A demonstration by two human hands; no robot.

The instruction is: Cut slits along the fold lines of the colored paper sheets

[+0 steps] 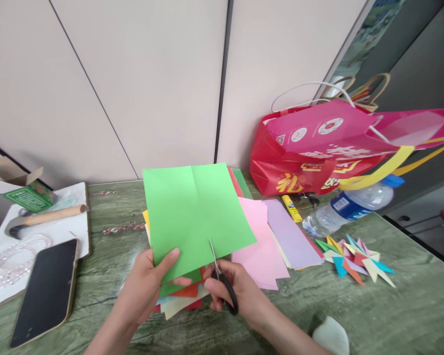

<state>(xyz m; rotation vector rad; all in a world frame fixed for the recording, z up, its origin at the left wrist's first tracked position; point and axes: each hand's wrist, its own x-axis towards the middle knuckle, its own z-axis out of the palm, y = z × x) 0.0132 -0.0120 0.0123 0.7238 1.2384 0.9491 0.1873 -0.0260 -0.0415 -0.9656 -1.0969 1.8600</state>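
A light green square of paper [196,212] with a faint middle crease is held up by my left hand [146,281], thumb on top and fingers beneath its lower left corner. Black-handled scissors [222,281] are in my right hand [237,286], fingers wrapped round the handles. The blades meet the lower edge of the green sheet, one blade showing over it. Under the sheet lie coloured papers [170,306], partly hidden. Pink sheets [257,231] and a purple sheet [290,231] spread to the right.
A phone [46,291], a hammer [55,215] and an opened box [29,190] are at the left. Behind, at the right, stands a red bag [292,167]. Near it lie a glue stick [291,208], a bottle [355,204] and folded paper stars [355,259].
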